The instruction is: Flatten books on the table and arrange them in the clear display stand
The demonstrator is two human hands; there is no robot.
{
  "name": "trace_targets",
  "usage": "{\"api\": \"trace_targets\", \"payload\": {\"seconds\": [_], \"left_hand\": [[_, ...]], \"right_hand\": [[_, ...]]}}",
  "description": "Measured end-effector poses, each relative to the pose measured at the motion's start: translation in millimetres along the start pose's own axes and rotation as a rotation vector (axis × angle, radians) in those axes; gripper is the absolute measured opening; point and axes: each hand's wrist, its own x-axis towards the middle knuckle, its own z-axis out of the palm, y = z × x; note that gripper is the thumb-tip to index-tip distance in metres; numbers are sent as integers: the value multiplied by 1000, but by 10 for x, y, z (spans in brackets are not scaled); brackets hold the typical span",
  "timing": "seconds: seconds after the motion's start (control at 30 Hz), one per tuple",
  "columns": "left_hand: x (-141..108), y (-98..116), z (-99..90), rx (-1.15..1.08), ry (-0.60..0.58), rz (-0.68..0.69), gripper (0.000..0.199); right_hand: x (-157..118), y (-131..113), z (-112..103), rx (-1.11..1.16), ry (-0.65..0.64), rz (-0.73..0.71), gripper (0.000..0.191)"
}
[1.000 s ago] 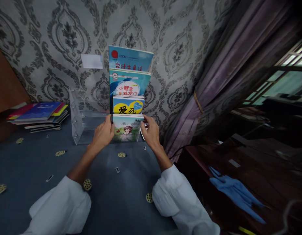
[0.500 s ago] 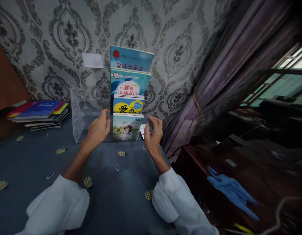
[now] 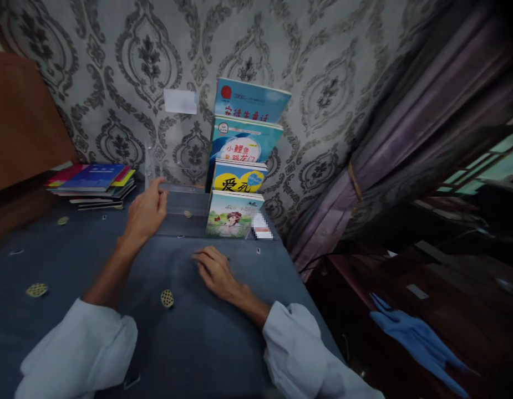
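A clear acrylic book rack (image 3: 185, 230) stands against the wall, its tiers rising toward the back. On its right side, several picture books stand in a column: a green one with a drawn figure (image 3: 229, 219) in front, then a yellow and blue book (image 3: 239, 176), a teal book (image 3: 245, 141) and a tall blue book (image 3: 252, 102). My left hand (image 3: 147, 213) is at the rack's left side, overlapping it, fingers loosely bent and holding nothing I can see. My right hand (image 3: 217, 271) hovers over or rests on the tablecloth before the rack, fingers stretched out and empty.
A stack of books (image 3: 94, 185) lies at the left, beside a brown wooden panel (image 3: 25, 122). A phone-like white object (image 3: 262, 227) stands right of the front book. Past the table's right edge are a purple curtain (image 3: 364, 160) and a blue cloth (image 3: 418, 341) on a dark surface.
The view has swung left. My right hand has left the front book's right side and come down and left over the cloth. My left hand has moved left to the rack's side.
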Motion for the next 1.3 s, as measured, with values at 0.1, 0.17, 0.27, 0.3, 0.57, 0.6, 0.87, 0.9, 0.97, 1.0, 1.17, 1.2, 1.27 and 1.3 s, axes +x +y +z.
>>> {"api": "trace_targets", "payload": {"seconds": [0.1, 0.17, 0.27, 0.3, 0.57, 0.6, 0.87, 0.9, 0.97, 1.0, 1.17, 1.2, 1.27, 1.3], "left_hand": [[11, -289, -73, 56, 61, -93, 40], [27, -510, -121, 124, 92, -167, 39], [67, -863, -180, 268, 83, -262, 39], [88, -976, -193, 323, 61, -270, 40], [344, -1594, -298, 518, -80, -192, 44], [386, -1641, -316, 520, -91, -170, 44], [708, -1950, -366, 556, -213, -120, 32], [722, -1979, -372, 571, -223, -116, 28], [727, -2026, -394, 613, -234, -103, 21], [722, -2042, -407, 638, -236, -99, 19], [661, -2032, -494, 735, -257, -71, 19], [643, -2012, -515, 751, -262, -62, 19], [596, -1958, -559, 785, -276, -47, 21], [565, -1924, -581, 800, -283, -40, 22]], "right_hand": [[-28, -129, 142, 74, -100, 76, 26], [-50, -199, 233, 123, -135, 122, 26], [-85, -253, 325, 146, -162, 139, 26], [-93, -259, 336, 149, -170, 137, 25], [-80, -254, 289, 168, -186, 137, 23], [-79, -258, 288, 163, -181, 130, 22], [-74, -268, 286, 142, -181, 133, 21], [-74, -261, 290, 141, -183, 133, 21], [-76, -247, 298, 140, -184, 135, 21], [-77, -240, 301, 141, -186, 136, 21], [-81, -230, 301, 141, -199, 127, 21], [-81, -230, 301, 143, -198, 124, 22], [-82, -230, 305, 149, -183, 116, 21], [-82, -229, 308, 151, -175, 112, 21]]}}
